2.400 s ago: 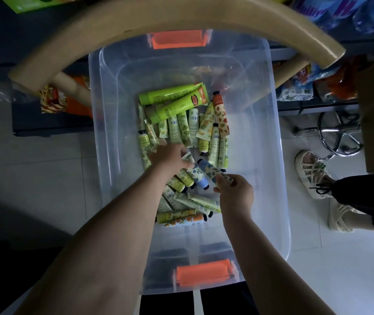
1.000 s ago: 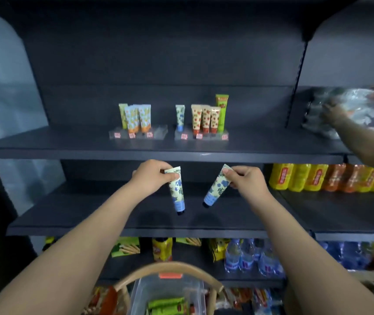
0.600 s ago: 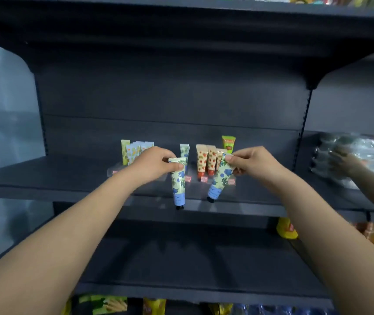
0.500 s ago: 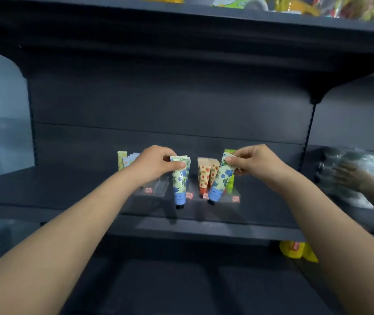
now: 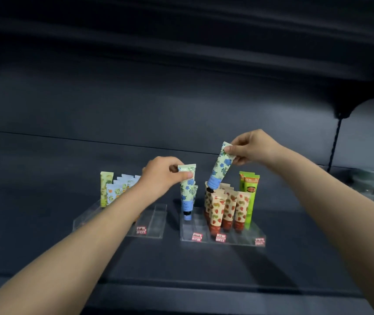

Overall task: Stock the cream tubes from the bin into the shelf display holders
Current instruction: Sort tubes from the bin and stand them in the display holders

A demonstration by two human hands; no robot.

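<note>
Cream tubes [image 5: 187, 189], the two soft pale-green plastic ones with blue flowers, where are they at?

– Standing right by the dark grey metal shelf [image 5: 181, 269]. Left hand [image 5: 163, 176] pinches the flat crimped end of the upright tube [image 5: 186, 194], cap down, in the leftmost lane of the right clear acrylic holder [image 5: 245, 243]. Can't tell if the cap touches the lane floor. One more blue-flower tube [image 5: 195, 192] stands just behind it.

And the other hand?

– Right hand [image 5: 251, 147], fingers curled, pinches the crimped end of the tilted tube [image 5: 220, 169]. It's higher up, cap pointing down and left, right by the tops of the cream strawberry-print tubes [image 5: 229, 208] with red caps; can't tell if it touches them. Hands are apart, one tube each.

What else is in there?

– Two tall lime-green tubes [image 5: 250, 189] at the right end of the same holder, and little red-and-white price tags [image 5: 196, 237] along its front edge. The left clear acrylic holder [image 5: 156, 223] sits just beside it, with a yellow-green tube [image 5: 106, 187] and a row of pale blue tubes with orange print [image 5: 120, 189] at the back, partly hidden by the left forearm.
</note>
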